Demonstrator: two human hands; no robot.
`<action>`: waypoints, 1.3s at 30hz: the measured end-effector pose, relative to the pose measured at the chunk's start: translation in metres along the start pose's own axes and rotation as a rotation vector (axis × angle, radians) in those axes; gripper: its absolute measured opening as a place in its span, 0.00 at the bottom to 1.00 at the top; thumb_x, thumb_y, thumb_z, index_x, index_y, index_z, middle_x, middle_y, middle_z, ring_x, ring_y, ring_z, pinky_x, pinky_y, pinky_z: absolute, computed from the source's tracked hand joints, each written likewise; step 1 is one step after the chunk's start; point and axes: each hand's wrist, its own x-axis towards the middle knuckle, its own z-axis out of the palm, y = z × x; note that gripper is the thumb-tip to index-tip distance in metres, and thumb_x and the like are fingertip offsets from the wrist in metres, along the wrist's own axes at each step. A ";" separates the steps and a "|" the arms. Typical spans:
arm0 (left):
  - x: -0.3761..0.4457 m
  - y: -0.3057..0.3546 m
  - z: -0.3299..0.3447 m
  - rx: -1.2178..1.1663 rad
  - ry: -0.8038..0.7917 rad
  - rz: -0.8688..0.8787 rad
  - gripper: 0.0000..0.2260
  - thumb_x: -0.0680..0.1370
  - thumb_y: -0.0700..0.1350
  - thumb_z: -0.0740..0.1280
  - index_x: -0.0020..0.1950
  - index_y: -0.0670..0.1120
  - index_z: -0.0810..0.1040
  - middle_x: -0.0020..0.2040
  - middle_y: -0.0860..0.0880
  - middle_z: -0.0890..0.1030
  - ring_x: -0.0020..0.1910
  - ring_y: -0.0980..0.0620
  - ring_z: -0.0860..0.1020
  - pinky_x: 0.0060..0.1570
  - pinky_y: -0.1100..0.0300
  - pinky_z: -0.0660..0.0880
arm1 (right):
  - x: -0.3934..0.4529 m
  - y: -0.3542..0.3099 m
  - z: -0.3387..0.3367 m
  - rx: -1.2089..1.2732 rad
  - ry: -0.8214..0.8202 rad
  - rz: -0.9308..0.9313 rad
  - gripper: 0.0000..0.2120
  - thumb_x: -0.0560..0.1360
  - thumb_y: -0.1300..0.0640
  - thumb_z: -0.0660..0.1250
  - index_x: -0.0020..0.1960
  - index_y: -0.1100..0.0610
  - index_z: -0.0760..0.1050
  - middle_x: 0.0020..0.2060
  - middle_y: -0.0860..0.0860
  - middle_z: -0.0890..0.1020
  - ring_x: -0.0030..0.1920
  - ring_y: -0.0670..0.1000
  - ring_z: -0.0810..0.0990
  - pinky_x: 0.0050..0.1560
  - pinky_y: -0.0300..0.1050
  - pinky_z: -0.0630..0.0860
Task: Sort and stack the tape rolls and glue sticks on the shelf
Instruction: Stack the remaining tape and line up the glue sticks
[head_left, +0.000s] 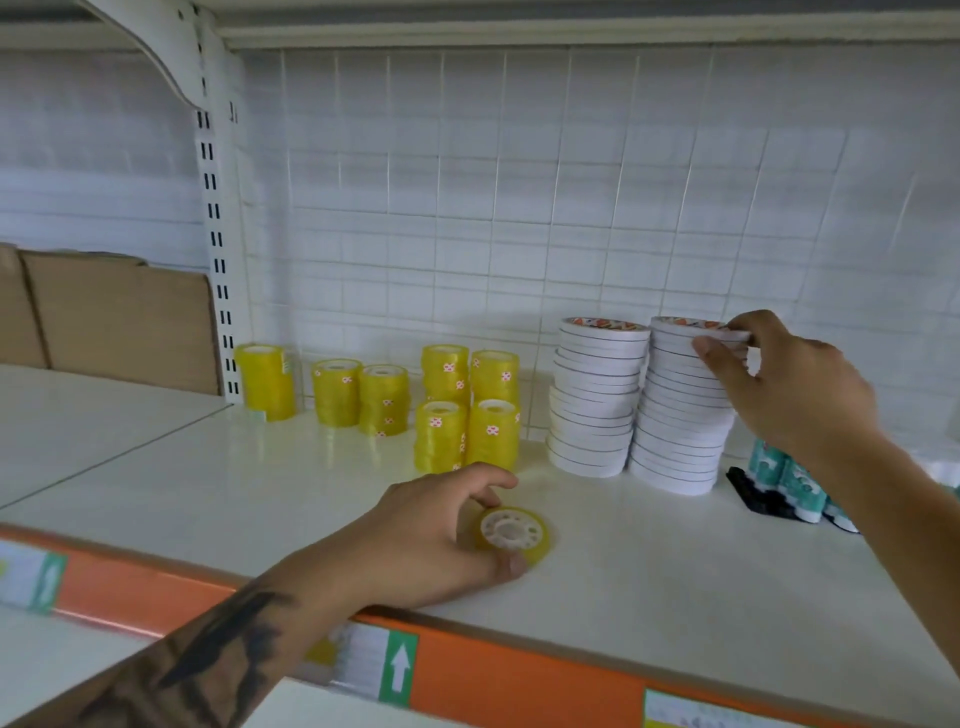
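A loose yellow tape roll (513, 534) lies flat on the shelf (675, 582) near the front edge, pinched by the left hand (441, 540). At 12 o'clock from it stand sorted yellow tape stacks (467, 410). At 2 o'clock, 2 white tape stacks (639, 405); the right hand (779, 379) grips the taller stack's top roll. Glue sticks (789, 483) lie at 3 o'clock, seemingly still unsorted. Sorting looks mostly done.

Tape stacks (639, 400) on shelf (649, 582)
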 end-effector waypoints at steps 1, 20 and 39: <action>0.000 0.001 0.000 -0.006 0.005 -0.001 0.31 0.70 0.66 0.75 0.70 0.68 0.68 0.61 0.69 0.76 0.64 0.64 0.75 0.69 0.57 0.69 | -0.001 0.000 0.000 0.006 -0.006 0.005 0.29 0.77 0.27 0.51 0.66 0.46 0.69 0.42 0.54 0.80 0.45 0.61 0.77 0.46 0.55 0.77; -0.022 -0.091 -0.130 -0.123 0.473 0.021 0.27 0.62 0.65 0.79 0.58 0.62 0.79 0.55 0.59 0.83 0.48 0.57 0.81 0.51 0.60 0.77 | -0.130 -0.163 0.026 0.166 -0.474 -0.638 0.32 0.75 0.22 0.43 0.77 0.26 0.45 0.81 0.40 0.54 0.80 0.41 0.49 0.80 0.44 0.51; 0.091 -0.177 -0.170 -0.192 0.388 -0.106 0.28 0.74 0.54 0.77 0.73 0.55 0.73 0.69 0.47 0.76 0.37 0.51 0.79 0.26 0.62 0.72 | -0.149 -0.250 0.075 0.086 -0.893 -0.485 0.33 0.70 0.20 0.46 0.73 0.20 0.41 0.78 0.27 0.49 0.76 0.29 0.42 0.79 0.39 0.44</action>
